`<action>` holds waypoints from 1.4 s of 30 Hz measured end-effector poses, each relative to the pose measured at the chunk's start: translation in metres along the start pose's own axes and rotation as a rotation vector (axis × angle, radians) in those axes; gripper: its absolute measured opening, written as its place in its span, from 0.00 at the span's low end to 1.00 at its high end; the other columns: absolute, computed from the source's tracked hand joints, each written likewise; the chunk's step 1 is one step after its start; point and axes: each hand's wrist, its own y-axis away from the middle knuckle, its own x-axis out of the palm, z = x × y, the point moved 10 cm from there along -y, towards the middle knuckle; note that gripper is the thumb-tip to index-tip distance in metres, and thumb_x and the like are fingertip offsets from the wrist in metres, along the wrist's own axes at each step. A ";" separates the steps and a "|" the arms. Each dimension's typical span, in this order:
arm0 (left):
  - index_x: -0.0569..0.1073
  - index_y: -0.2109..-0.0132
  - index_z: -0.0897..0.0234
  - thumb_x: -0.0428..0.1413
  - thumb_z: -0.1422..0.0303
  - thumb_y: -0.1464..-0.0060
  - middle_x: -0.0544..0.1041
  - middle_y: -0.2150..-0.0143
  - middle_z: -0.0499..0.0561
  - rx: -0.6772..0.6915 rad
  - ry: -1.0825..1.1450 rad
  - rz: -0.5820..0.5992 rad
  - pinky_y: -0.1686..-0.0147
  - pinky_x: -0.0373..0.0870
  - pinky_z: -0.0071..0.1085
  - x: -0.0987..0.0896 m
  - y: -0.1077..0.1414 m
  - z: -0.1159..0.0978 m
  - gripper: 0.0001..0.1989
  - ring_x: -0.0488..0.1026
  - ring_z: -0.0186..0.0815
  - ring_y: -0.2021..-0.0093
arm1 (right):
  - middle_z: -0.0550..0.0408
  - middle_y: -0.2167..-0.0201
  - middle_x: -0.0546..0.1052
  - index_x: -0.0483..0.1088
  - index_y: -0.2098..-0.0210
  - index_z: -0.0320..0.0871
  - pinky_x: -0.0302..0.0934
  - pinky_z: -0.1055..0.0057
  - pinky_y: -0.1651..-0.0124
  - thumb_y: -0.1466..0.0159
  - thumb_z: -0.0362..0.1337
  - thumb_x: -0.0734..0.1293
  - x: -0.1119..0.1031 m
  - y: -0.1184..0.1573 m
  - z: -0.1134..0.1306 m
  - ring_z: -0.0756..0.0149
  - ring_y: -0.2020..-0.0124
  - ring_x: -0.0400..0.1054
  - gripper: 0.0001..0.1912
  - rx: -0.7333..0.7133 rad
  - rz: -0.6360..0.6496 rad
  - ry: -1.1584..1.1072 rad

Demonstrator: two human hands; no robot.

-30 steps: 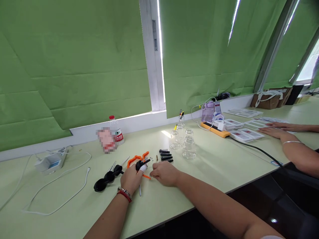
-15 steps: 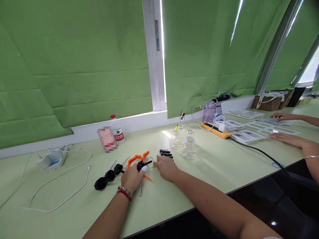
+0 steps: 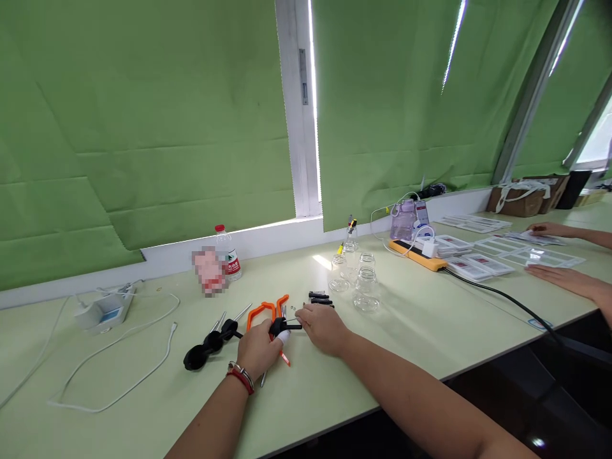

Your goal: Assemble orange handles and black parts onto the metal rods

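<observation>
My left hand (image 3: pixel 261 347) is closed around a black plastic part (image 3: pixel 277 327) with a round end and a narrow arm pointing right. My right hand (image 3: pixel 322 326) has its fingers pinched at the tip of that arm; what they hold is too small to make out. Under and behind my left hand lie orange plastic frames (image 3: pixel 261 310). To the left are several black round-headed parts (image 3: pixel 213 342) with metal rods. Just beyond my right fingers sit black cylinders with springs (image 3: pixel 320 298). Tiny clear rings (image 3: pixel 293 308) lie between the hands.
Several glass jars (image 3: pixel 366 293) stand beyond my right hand. A water bottle (image 3: pixel 229 255) is at the back. White cable (image 3: pixel 119 331) and a power strip (image 3: pixel 102 312) lie left, an orange power strip (image 3: pixel 415 255) right. Another person's hands (image 3: pixel 564 277) rest near flat panels.
My right hand has come to the tip of the black part and pinches there; earlier it was over the small rings. The left hand keeps its hold.
</observation>
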 end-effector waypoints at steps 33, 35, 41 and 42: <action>0.71 0.51 0.57 0.52 0.73 0.53 0.76 0.58 0.49 0.311 0.101 0.066 0.63 0.64 0.30 0.009 0.010 -0.029 0.20 0.71 0.37 0.60 | 0.62 0.80 0.65 0.68 0.72 0.41 0.51 0.77 0.74 0.46 0.33 0.65 0.029 0.003 -0.021 0.74 0.78 0.56 0.02 0.254 0.068 -0.846; 0.71 0.51 0.56 0.52 0.74 0.55 0.76 0.59 0.48 0.382 0.102 0.092 0.63 0.64 0.30 0.011 0.014 -0.036 0.21 0.71 0.36 0.61 | 0.61 0.79 0.66 0.69 0.71 0.40 0.52 0.77 0.73 0.44 0.34 0.64 0.028 0.002 -0.026 0.74 0.77 0.58 0.03 0.282 0.057 -0.847; 0.73 0.52 0.55 0.51 0.75 0.56 0.75 0.64 0.47 0.483 0.133 0.123 0.65 0.64 0.28 0.011 0.022 -0.047 0.22 0.70 0.35 0.65 | 0.61 0.82 0.65 0.67 0.76 0.40 0.50 0.76 0.75 0.42 0.37 0.63 0.041 0.005 -0.028 0.74 0.79 0.56 0.08 0.353 0.161 -0.842; 0.73 0.53 0.56 0.51 0.75 0.56 0.74 0.64 0.47 0.494 0.144 0.127 0.65 0.64 0.28 0.011 0.022 -0.048 0.21 0.69 0.35 0.66 | 0.61 0.82 0.64 0.66 0.76 0.40 0.50 0.77 0.75 0.42 0.38 0.63 0.043 0.006 -0.030 0.74 0.80 0.55 0.09 0.376 0.161 -0.885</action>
